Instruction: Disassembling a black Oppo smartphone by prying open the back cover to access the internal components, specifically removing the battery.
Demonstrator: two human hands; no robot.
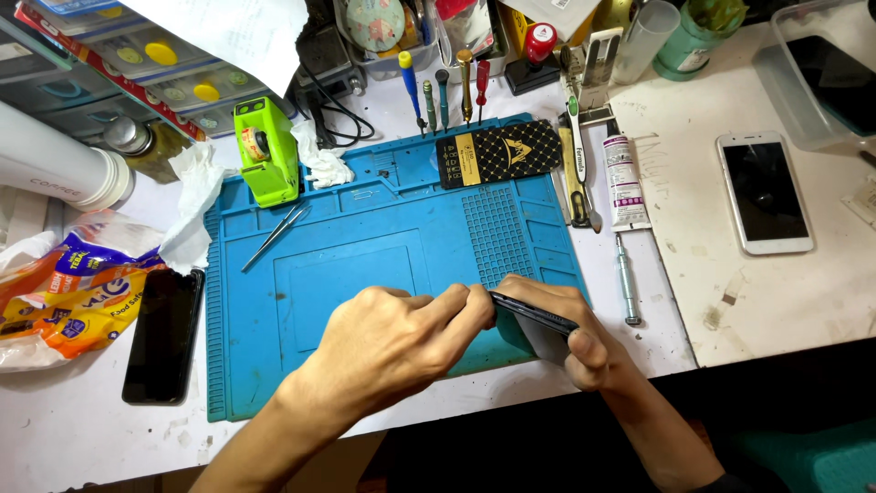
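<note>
Phone (pixel 534 315) sits edge-up between my hands, long axis running ten to four; right hand (pixel 575 338) clamps it, left hand (pixel 401 342) fingertips pinch its ten-o'clock end.

Left hand (pixel 392 342) curled, fingertips pinching; right hand (pixel 570 333) seemingly gripping.

A cluttered repair bench is being viewed steeply downward from a single head-worn camera at close range, the blue work mat (pixel 365 265) being centred, the far shelves being cropped.
</note>
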